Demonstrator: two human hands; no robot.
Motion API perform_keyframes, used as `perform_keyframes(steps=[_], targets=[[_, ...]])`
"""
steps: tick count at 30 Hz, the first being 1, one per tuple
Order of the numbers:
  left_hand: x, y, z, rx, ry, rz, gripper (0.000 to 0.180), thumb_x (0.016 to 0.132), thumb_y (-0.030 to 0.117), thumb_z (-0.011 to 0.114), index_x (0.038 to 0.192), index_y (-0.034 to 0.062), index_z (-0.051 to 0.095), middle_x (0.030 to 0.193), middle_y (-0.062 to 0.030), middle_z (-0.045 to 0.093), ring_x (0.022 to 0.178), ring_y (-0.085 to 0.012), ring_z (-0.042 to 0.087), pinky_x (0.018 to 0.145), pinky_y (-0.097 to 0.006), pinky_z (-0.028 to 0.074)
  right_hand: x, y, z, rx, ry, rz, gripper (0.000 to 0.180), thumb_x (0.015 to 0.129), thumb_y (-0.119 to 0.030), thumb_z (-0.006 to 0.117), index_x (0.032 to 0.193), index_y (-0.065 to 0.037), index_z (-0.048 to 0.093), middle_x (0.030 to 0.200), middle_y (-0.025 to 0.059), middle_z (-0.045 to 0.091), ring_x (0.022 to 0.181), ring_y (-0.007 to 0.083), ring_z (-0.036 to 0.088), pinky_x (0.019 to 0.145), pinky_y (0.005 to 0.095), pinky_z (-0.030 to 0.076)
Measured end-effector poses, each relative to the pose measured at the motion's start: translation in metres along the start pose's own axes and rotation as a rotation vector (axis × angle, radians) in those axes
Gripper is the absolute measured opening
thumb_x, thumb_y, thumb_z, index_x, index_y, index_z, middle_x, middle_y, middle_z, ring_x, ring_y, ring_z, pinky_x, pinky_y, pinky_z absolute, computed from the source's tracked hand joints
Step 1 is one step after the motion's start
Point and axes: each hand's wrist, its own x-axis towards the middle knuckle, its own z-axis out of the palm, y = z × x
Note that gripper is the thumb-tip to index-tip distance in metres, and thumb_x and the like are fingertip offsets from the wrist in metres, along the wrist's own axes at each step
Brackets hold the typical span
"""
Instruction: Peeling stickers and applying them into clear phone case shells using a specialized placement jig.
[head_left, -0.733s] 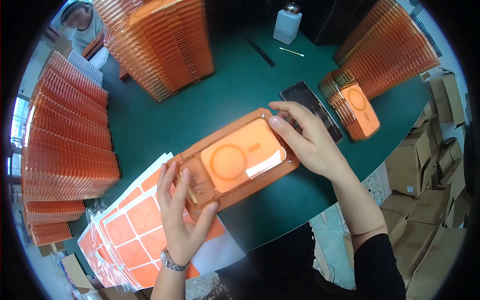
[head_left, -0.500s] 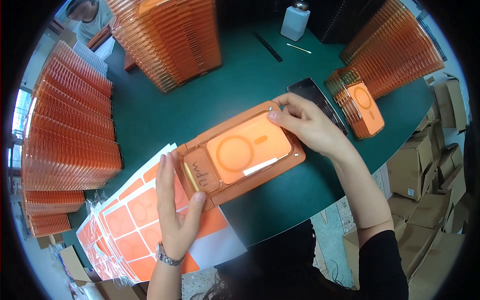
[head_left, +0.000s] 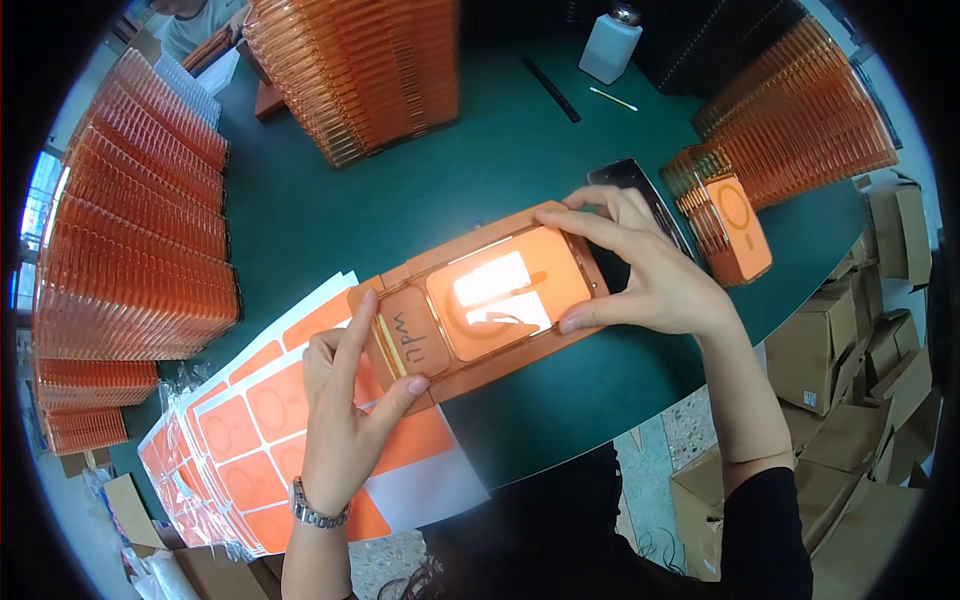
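Observation:
A clear orange phone case (head_left: 412,320) lies in a brown-orange jig (head_left: 465,377) over the green table. An orange sticker with a ring outline (head_left: 562,262) covers much of the case, and bright glare lies across it. My left hand (head_left: 340,415), wearing a metal watch (head_left: 318,507), grips the case's left end between spread thumb and index finger. Around the right end, my right hand (head_left: 670,280) has its thumb at the near corner and its fingers at the far one. Beneath the jig's left side are orange sticker sheets (head_left: 235,420).
Tall stacks of orange cases stand at left (head_left: 135,240), back (head_left: 355,75) and right (head_left: 800,115). A dark phone (head_left: 650,195) and a smaller case pile (head_left: 737,235) lie beyond my right hand. Farther back are a white bottle (head_left: 610,48) and a cotton swab (head_left: 613,99). Cardboard boxes (head_left: 815,340) fill the right side.
My right thumb has moved from the case's far corner to its near corner, and the fingers now span that end. My left index finger has bent onto the left edge. Glare has appeared on the sticker.

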Motion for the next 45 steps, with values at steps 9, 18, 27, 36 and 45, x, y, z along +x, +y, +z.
perform_keyframes(steps=[9,18,27,36,45], targets=[[0.02,0.001,-0.011,0.323,-0.022,0.38,0.097,0.075,0.042,0.084,0.152,0.0042,0.039,0.145,-0.0188,0.046,0.137,-0.0403,0.041,0.118,-0.057,0.024,0.005,-0.006,-0.004,-0.238,0.065,-0.232,0.095,0.066,-0.051,0.089,0.145,-0.011,0.054,0.148,0.0196,0.043,0.137,0.0388,0.041,0.113,0.0504,0.035],[0.043,-0.004,0.001,-0.103,0.43,0.62,0.108,0.081,0.066,0.071,0.159,0.0097,0.023,0.162,-0.025,0.025,0.149,-0.0457,0.027,0.118,-0.062,0.021,0.012,-0.022,-0.005,-0.093,0.294,-0.39,0.081,0.07,-0.039,0.086,0.14,-0.011,0.056,0.126,0.018,0.056,0.121,0.0354,0.055,0.105,0.0466,0.044],[-0.018,-0.011,-0.012,0.128,0.318,0.397,0.092,0.092,0.047,0.064,0.161,0.0089,0.018,0.167,-0.0209,0.014,0.152,-0.0415,0.021,0.119,-0.058,0.026,-0.071,0.058,-0.083,-0.602,0.581,0.787,0.09,0.075,-0.064,0.076,0.135,0.001,0.059,0.115,0.02,0.06,0.107,0.0342,0.064,0.094,0.0419,0.05],[-0.082,-0.048,-0.02,0.238,0.289,0.192,0.082,0.088,0.015,0.064,0.159,0.003,0.024,0.166,-0.0217,0.018,0.152,-0.0387,0.024,0.121,-0.053,0.026,-0.082,0.049,-0.069,-0.606,0.43,0.776,0.093,0.074,-0.065,0.076,0.138,-0.002,0.054,0.123,0.02,0.058,0.112,0.0368,0.064,0.096,0.0442,0.051],[-0.149,-0.055,0.012,0.204,0.092,0.308,0.049,0.08,0.009,0.077,0.127,0.0027,0.063,0.128,-0.0156,0.064,0.127,-0.0379,0.057,0.112,-0.05,0.042,-0.077,-0.095,0.048,-0.12,0.174,-0.256,0.026,0.079,-0.008,0.077,0.103,0.001,0.071,0.112,0.0142,0.069,0.098,0.0299,0.069,0.084,0.0387,0.056]])
